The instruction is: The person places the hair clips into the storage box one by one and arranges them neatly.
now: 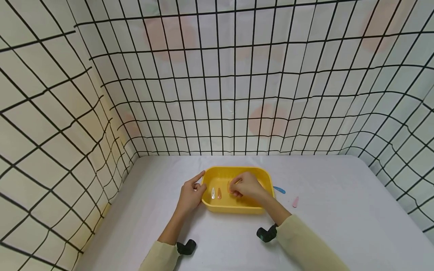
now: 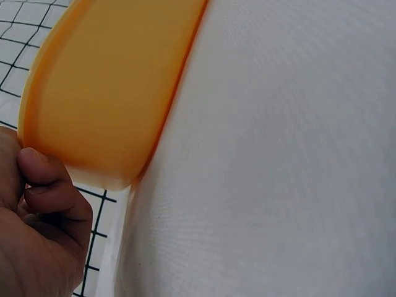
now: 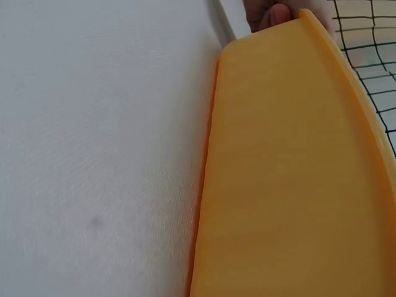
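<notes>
A yellow tray (image 1: 234, 210) lies on the white table. My left hand (image 1: 190, 194) grips its left rim; the left wrist view shows that hand's curled fingers (image 2: 59, 198) against the tray wall (image 2: 99, 93). Inside, a white snap hair clip (image 1: 213, 193) and an orange snap hair clip (image 1: 219, 193) lie side by side. Just right of them, my right hand (image 1: 245, 184) reaches down with bent fingers, pinching what looks like a yellow-orange hair clip (image 1: 229, 186), mostly hidden by the fingers. The right wrist view shows the tray's outer wall (image 3: 291, 154), not the right fingers.
A blue hair clip (image 1: 279, 189) lies beside the tray's right wall, and a pink hair clip (image 1: 295, 202) rests farther right on the table (image 1: 339, 226). Black grid netting (image 1: 234, 94) stands around the back and sides, before white cloth.
</notes>
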### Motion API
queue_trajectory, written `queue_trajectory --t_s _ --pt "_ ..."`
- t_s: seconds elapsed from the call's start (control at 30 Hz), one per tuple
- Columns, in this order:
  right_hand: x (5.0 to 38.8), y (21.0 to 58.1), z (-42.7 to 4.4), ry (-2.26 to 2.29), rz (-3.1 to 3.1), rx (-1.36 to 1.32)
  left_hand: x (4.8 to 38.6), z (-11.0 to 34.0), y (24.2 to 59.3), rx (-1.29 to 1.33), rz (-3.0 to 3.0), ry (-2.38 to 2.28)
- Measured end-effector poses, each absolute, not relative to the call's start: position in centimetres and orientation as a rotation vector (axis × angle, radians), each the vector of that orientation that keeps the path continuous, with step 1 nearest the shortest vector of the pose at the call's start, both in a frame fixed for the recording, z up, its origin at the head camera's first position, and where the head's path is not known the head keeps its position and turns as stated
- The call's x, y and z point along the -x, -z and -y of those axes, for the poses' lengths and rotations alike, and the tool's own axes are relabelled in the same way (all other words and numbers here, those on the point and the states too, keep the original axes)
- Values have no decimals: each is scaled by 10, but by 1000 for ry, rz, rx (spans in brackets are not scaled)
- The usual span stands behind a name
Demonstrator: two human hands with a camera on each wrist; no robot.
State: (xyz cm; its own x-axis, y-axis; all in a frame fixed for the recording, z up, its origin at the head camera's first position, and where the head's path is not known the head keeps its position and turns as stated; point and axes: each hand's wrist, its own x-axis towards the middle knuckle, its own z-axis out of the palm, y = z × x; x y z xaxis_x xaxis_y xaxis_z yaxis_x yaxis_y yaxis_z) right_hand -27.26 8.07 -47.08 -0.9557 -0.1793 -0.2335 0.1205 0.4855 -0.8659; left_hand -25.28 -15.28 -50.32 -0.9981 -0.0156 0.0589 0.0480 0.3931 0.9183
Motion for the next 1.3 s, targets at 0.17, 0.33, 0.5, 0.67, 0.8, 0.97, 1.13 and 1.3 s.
queue_trajectory --t_s 0.17,0.33,0.5,0.67,0.8,0.97,1.13,1.3 --pt "275 477 -74 1421 -2451 106 253 152 503 17 2583 1704" --pt "275 481 -70 1384 -2429 106 252 152 502 18 2584 1706" --pt "274 484 -68 1379 -2419 84 252 152 502 33 2580 1707" --pt "272 485 -65 1381 -2414 74 252 152 502 37 2577 1703" --pt "272 485 -64 1384 -2408 60 253 152 502 26 2582 1688" --pt "271 485 -63 1372 -2413 42 252 152 502 21 2581 1683" --pt "270 484 -62 1349 -2416 18 252 151 501 32 2574 1680" --pt "267 480 -64 1365 -2416 17 251 151 500 34 2568 1685"
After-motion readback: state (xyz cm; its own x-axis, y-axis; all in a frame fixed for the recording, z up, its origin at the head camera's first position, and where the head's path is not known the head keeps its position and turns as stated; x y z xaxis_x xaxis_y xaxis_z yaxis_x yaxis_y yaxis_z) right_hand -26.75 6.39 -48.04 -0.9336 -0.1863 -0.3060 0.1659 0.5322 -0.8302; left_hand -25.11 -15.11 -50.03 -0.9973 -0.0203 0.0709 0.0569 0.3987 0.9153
